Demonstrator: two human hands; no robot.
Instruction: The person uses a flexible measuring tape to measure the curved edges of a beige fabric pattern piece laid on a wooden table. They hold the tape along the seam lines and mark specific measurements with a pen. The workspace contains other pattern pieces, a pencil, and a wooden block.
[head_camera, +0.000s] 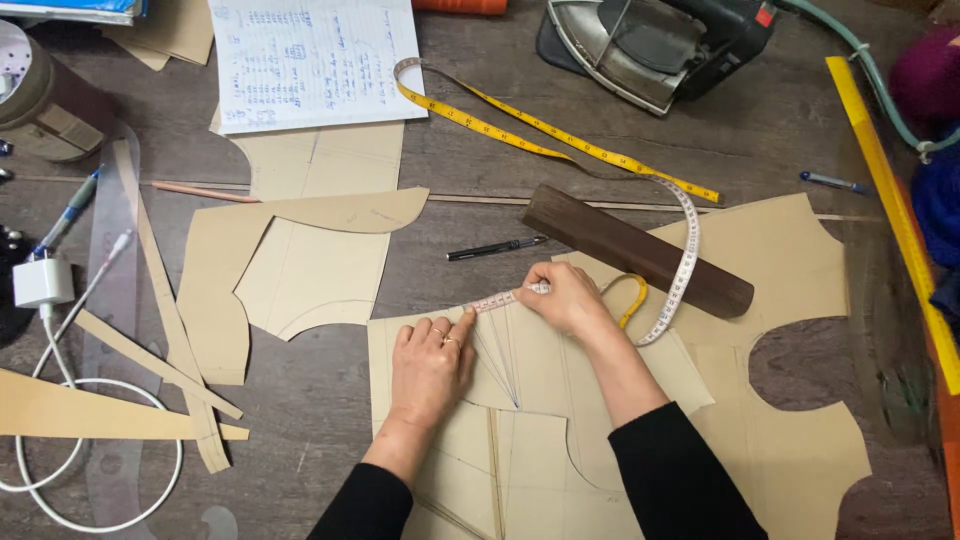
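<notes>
The measuring looks to be mid-way, as I judge it: the tan paper pattern piece (540, 400) lies flat on the dark wooden table (780, 140), already cut to shape and marked with pencil lines that fan to a dart point, and a short run of the white measuring tape (688, 240) is stretched along its upper edge, with no pen in hand yet for a mark. The left hand (432, 365) lies flat with fingers spread loosely, its index fingertip pressing the tape's end onto the paper; the right hand (562, 297) has its fingers curled shut, pinching the tape a little further along. The tape is limp and glossy, looping away over a dark, smooth wooden block (640, 250) (a heavy-looking bar with rounded ends). A black pen (497, 247) waits just above the hands. Other stiff, matte cardboard pieces (300, 265), a yellow tape measure (540, 125), a lined notebook page (315, 60) and a metal iron (650, 45) lie further off.
</notes>
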